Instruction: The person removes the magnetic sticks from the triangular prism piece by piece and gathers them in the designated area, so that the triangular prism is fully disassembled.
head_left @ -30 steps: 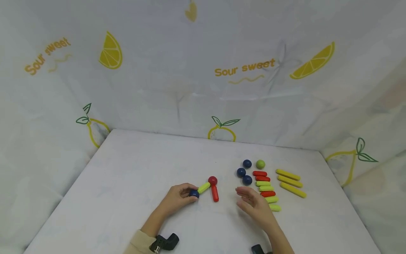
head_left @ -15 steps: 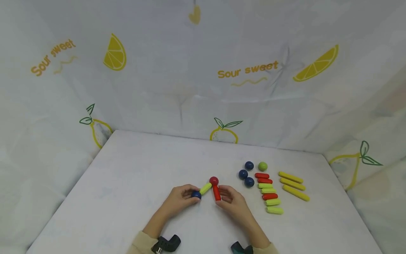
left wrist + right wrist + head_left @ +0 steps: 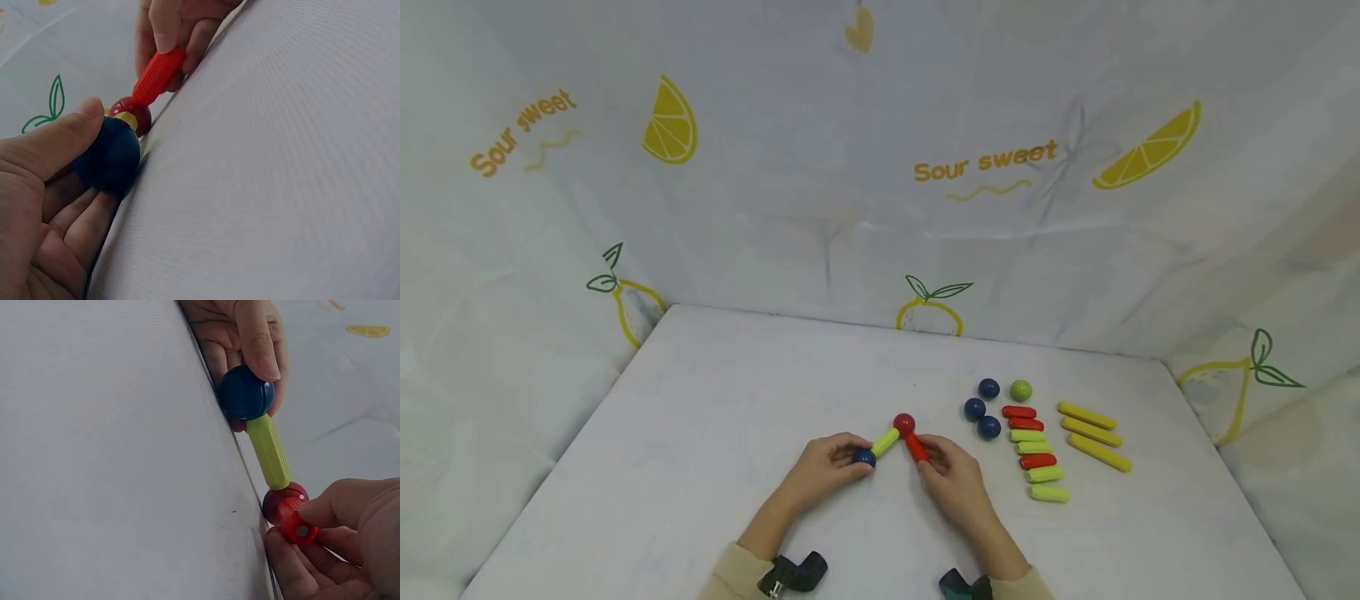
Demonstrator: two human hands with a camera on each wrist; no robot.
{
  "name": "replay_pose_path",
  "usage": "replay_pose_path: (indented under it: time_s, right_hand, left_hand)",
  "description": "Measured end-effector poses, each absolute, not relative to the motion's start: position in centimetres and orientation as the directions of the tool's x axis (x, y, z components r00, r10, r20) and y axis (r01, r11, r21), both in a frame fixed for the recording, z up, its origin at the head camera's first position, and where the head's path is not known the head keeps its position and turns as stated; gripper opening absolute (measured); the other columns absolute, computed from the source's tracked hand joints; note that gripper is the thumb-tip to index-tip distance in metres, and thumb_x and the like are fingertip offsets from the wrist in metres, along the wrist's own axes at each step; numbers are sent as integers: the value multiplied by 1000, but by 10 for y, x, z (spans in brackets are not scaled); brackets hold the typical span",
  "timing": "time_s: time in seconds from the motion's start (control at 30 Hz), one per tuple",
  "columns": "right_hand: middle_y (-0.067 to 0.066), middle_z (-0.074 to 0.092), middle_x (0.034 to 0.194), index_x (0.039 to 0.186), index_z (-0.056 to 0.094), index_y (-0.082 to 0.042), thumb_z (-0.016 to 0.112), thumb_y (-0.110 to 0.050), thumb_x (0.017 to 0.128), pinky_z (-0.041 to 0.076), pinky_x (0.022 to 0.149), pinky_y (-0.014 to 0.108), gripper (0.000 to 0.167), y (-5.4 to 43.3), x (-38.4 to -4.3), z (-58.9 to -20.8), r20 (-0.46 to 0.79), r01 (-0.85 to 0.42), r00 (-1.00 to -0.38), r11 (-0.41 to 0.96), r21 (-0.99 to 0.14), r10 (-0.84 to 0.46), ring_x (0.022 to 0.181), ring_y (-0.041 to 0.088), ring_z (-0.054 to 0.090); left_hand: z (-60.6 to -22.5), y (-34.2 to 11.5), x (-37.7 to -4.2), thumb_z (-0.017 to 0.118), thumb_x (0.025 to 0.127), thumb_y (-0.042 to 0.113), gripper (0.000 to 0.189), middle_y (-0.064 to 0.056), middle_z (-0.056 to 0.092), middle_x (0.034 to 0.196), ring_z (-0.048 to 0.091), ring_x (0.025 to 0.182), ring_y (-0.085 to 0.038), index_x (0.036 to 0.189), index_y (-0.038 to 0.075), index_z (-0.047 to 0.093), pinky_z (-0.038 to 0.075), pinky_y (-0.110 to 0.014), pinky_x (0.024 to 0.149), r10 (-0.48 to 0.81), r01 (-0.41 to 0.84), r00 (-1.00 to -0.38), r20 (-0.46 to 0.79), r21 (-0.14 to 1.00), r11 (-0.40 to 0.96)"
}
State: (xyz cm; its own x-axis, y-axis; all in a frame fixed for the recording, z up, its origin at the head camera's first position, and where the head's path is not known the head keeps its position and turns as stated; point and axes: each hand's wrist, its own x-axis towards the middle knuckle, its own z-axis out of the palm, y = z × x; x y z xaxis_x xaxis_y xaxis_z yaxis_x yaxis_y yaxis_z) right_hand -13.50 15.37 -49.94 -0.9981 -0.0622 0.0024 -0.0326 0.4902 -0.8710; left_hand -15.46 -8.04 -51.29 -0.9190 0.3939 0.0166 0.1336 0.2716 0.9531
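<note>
My left hand (image 3: 829, 468) pinches a dark blue ball (image 3: 111, 156) between thumb and fingers. From that ball a ribbed yellow-green rod (image 3: 269, 452) runs to a red ball (image 3: 904, 424). A short red rod (image 3: 157, 76) joins the red ball on its other side, so the pieces form a bent chain. My right hand (image 3: 953, 482) grips the red rod near its free end, thumb on one side and fingers on the other. In the right wrist view that end faces the camera and shows a small round metal spot.
Right of my right hand lie several short red and yellow-green rods (image 3: 1036, 448) in a column. Above them sit three blue balls (image 3: 988, 427) and a green ball (image 3: 1021, 390). Three long yellow rods (image 3: 1099, 452) lie farther right. White printed cloth (image 3: 820, 167) hangs behind the table.
My right hand came in from the right beside the short rods and took hold of the red rod. The rod's free end has swung rightward. My left hand keeps its hold on the blue ball.
</note>
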Motion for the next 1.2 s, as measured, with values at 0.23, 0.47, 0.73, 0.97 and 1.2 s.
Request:
replay_pose_path:
  time_s: [0.23,0.47,0.73,0.97,1.2]
  right_hand:
    - [6,65,115,119,65,-14,64,0,85,56,82,25,37,159,-137,-498,-1,-23,-999,441,-897,-53,105,22,63]
    - [3,66,117,114,69,-19,65,0,84,54,90,32,36,168,-140,-497,-9,-29,-997,458,-888,-81,110,21,61]
    - [2,66,118,112,70,-19,64,-5,87,53,93,34,29,173,-142,-494,-76,8,-988,451,-893,-132,108,20,60]
    - [2,67,113,112,70,-17,70,-16,85,52,80,16,26,194,-140,-482,-117,94,-993,388,-917,-36,102,15,60]
    - [8,64,120,119,65,-9,70,-20,86,51,84,14,35,233,-122,-467,-168,159,-986,320,-934,-1,100,3,62]
  left_hand:
    - [-512,-82,-155,71,84,31,36,-14,64,119,63,111,-25,114,11,65,54,-25,88,400,136,-916,23,957,255]
    - [-511,-83,-156,71,84,30,36,-13,64,119,62,112,-25,114,11,66,53,-25,89,399,136,-917,26,958,251]
    - [-512,-83,-157,70,84,35,39,-12,64,119,63,111,-23,115,12,65,53,-25,88,404,154,-914,32,950,273]
    - [-513,-83,-157,71,84,33,37,-14,63,121,62,112,-25,114,12,65,53,-25,89,408,138,-913,22,957,257]
    - [-511,-83,-155,71,84,28,36,-14,63,121,62,113,-25,114,10,65,53,-25,89,409,129,-912,24,964,231]
